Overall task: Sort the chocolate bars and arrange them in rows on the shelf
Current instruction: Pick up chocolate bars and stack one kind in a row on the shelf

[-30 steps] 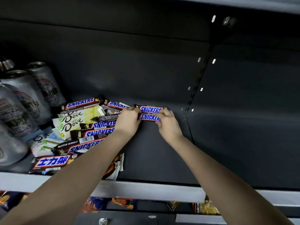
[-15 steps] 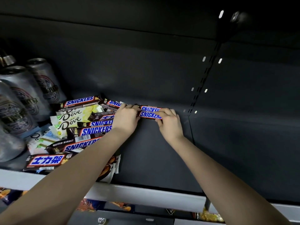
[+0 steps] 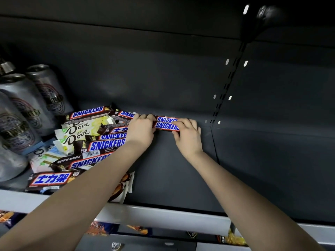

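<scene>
**Two bars being squared at the back of the shelf**

Little has changed in the last second. The left hand (image 3: 140,132) and the right hand (image 3: 187,136) stay on opposite ends of the two Snickers bars (image 3: 165,126). The bars lie side by side, touching, between the fingertips on the shelf (image 3: 172,169). The right fingers now cover slightly more of the nearer bar's end. Both hands have their fingers curled and clamped on the bars. I judge the first row is only being straightened; the mixed pile (image 3: 107,144) just left of the left knuckles waits unsorted.
</scene>
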Demonstrator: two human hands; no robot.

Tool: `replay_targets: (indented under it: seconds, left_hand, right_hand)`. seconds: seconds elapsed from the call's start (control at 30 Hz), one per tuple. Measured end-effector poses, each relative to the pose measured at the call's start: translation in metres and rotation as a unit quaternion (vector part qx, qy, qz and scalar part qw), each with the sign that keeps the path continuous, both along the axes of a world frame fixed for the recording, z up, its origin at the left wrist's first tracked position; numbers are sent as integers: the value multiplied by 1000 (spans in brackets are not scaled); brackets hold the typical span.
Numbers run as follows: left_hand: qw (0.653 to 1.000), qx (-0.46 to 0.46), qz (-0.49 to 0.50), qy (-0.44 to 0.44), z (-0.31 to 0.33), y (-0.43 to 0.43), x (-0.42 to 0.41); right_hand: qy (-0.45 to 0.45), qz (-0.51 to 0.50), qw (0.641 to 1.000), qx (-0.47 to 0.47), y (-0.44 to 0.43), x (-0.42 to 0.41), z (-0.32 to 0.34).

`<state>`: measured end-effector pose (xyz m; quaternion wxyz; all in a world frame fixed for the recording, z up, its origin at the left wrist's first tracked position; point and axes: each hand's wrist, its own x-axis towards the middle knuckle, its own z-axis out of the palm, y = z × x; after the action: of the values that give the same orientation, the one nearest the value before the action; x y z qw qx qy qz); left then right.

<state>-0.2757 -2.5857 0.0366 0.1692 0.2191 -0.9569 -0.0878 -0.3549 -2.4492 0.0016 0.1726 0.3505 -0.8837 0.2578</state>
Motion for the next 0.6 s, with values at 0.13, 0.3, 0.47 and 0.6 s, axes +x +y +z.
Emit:
replay_targets:
  seconds: [0.13,0.3,0.47,0.6]
  left_hand:
    - [997,74,-18,-24,10,-5,-2]
    - [992,113,-47,-5,29,-19,5]
    - [994,97,-24,39,41,-43,28]
    - [999,42,1,35,49,-62,56]
  right_hand:
    - [0,8,1000,1,2,-1,-1]
    - [45,12,999,-2,3,-2,2]
    - [74,48,995,-36,-13,3,16]
    - [80,81,992,-58,-39,18,22]
